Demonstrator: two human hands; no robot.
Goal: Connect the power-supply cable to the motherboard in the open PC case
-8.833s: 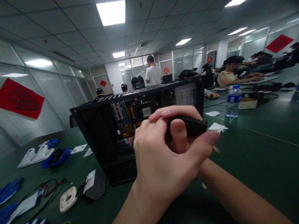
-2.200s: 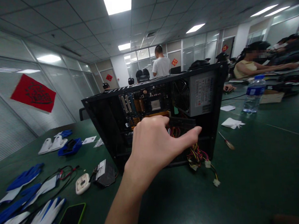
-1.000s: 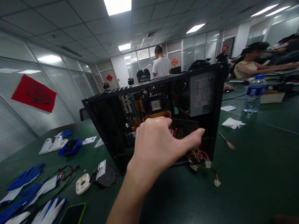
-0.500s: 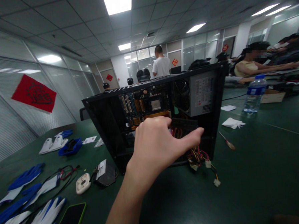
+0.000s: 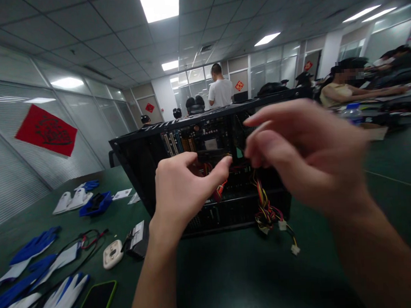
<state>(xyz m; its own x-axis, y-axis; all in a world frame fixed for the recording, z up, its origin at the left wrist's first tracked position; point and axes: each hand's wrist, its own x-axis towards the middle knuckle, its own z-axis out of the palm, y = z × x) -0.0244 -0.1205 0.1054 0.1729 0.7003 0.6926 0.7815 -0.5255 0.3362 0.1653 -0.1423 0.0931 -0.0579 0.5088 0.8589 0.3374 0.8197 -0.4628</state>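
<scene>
An open black computer case [image 5: 132, 176] stands on the green table, its motherboard [image 5: 211, 128] and inner wiring facing me. My left hand [image 5: 179, 187] is in front of the case opening, thumb and fingers closed on a black flat part [image 5: 213, 154] whose kind I cannot make out. Reddish cables [image 5: 220, 190] show just below that part. My right hand [image 5: 305, 153] is raised before the case's right side, fingers curled and blurred; whether anything is in them does not show. It hides the power supply. A bundle of coloured power cables [image 5: 266, 210] hangs out of the case.
On the left lie blue-and-white gloves [image 5: 57, 295], a phone with a green edge [image 5: 96, 304], a white square object [image 5: 112, 254], a dark block with a label [image 5: 137, 240] and a blue tray [image 5: 103, 203]. A water bottle [image 5: 353, 114] stands behind my right hand; people sit beyond.
My left hand has moved left and slightly up with the black flat part. My right hand has come into view from the right, now covering the power supply.
</scene>
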